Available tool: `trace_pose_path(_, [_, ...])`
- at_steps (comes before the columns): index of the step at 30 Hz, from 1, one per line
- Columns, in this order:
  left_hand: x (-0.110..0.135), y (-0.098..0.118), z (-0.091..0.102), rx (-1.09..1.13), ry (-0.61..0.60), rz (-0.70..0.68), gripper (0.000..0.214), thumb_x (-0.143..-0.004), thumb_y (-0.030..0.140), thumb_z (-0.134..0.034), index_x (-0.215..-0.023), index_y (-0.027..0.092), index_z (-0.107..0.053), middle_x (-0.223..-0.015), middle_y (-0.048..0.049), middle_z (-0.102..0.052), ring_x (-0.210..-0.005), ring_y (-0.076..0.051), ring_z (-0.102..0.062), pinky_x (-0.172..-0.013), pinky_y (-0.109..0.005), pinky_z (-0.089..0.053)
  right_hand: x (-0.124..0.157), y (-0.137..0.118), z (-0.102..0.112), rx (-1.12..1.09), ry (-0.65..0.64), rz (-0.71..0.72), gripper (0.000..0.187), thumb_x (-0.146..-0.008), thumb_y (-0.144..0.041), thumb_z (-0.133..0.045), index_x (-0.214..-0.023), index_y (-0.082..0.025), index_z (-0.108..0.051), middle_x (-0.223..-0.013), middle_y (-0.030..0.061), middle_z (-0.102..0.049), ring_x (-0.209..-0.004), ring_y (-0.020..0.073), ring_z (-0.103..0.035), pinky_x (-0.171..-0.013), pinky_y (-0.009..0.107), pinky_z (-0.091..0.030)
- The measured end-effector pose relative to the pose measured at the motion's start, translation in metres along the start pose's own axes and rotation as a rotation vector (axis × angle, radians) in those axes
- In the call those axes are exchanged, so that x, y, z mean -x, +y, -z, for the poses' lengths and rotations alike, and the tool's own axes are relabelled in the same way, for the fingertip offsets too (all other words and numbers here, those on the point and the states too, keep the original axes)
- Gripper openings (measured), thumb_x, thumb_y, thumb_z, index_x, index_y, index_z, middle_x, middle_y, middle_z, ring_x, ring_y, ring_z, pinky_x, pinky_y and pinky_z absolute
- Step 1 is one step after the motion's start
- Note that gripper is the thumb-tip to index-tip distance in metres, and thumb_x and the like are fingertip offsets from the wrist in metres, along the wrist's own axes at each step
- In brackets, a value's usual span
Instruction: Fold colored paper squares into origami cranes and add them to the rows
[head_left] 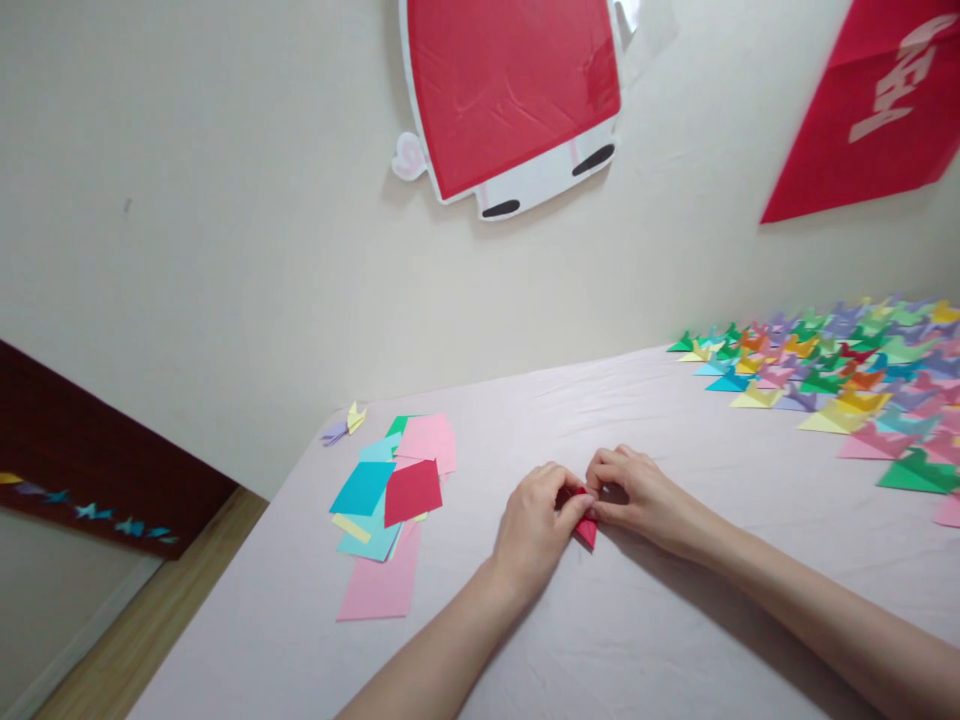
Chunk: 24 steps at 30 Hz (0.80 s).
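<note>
A small piece of folded red paper is pinched between both my hands, low over the pale cloth. My left hand grips it from the left, thumb and fingers closed. From the right, my right hand pinches its upper part with thumb and forefinger. A pointed red tip shows below the fingers; the rest of the paper is mostly hidden. To the left lies a loose pile of coloured paper sheets, with a red sheet and a teal sheet on top.
Rows of folded paper birds in many colours cover the right side of the cloth-covered surface. Two small folded pieces, one yellow, lie at the back left corner. A wall rises behind, with red decorations on it.
</note>
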<state>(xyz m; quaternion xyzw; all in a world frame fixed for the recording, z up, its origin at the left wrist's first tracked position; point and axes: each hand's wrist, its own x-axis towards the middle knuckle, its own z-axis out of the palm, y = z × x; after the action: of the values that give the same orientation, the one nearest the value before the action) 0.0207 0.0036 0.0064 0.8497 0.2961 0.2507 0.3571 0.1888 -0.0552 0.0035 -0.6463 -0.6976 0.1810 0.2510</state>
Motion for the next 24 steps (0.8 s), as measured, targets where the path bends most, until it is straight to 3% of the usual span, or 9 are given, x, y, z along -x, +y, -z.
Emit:
trace_pose_path(4, [0.018,0.016,0.005,-0.276,0.076,-0.086,0.014,-0.089,0.007,-0.056,-0.096,0.019,-0.057,-0.101,-0.0031,-0.059,-0.093,-0.019,-0.055,-0.082,-0.032,-0.046,-0.001,0.002,-0.001,-0.028,0.000,0.012,0.016,-0.085,-0.028,-0.065,-0.071,-0.021,-0.062,-0.083,0.0035,-0.066,-0.086,0.0229,-0.054,-0.077,0.036,-0.037])
trace_pose_path(7, [0.039,0.026,0.004,-0.512,-0.064,-0.247,0.013,-0.093,0.009,-0.050,-0.098,0.017,-0.059,-0.103,-0.0054,-0.062,-0.094,-0.022,-0.053,-0.082,-0.038,-0.045,-0.001,0.005,-0.001,-0.060,0.001,0.020,0.014,-0.083,-0.024,-0.067,-0.070,-0.021,-0.061,-0.084,0.0029,-0.067,-0.087,0.0229,-0.053,-0.078,0.036,-0.037])
trace_pose_path(10, [0.056,0.028,-0.002,-0.609,-0.118,-0.250,0.029,-0.092,0.021,-0.059,-0.120,0.014,-0.055,-0.117,-0.0088,-0.061,-0.103,-0.027,-0.053,-0.089,-0.043,-0.045,-0.001,0.005,-0.001,-0.086,-0.005,0.027,0.013,-0.082,-0.021,-0.067,-0.070,-0.021,-0.062,-0.084,0.0027,-0.067,-0.087,0.0226,-0.053,-0.080,0.037,-0.037])
trace_pose_path(13, [0.065,0.024,-0.006,-0.631,-0.134,-0.191,0.046,-0.090,0.029,-0.064,-0.131,0.014,-0.050,-0.127,-0.0095,-0.058,-0.109,-0.029,-0.051,-0.096,-0.046,-0.043,0.000,0.004,0.001,-0.108,-0.013,0.033,0.012,-0.083,-0.021,-0.066,-0.071,-0.021,-0.063,-0.084,0.0028,-0.067,-0.087,0.0223,-0.053,-0.081,0.037,-0.037])
trace_pose_path(24, [0.061,0.028,0.001,-0.516,-0.179,-0.118,0.046,-0.088,0.026,-0.067,-0.131,0.018,-0.051,-0.124,-0.0078,-0.057,-0.109,-0.028,-0.049,-0.094,-0.046,-0.044,0.001,0.000,0.005,-0.114,-0.027,0.064,0.013,-0.084,-0.018,-0.066,-0.071,-0.021,-0.063,-0.083,0.0026,-0.065,-0.085,0.0212,-0.054,-0.078,0.033,-0.038])
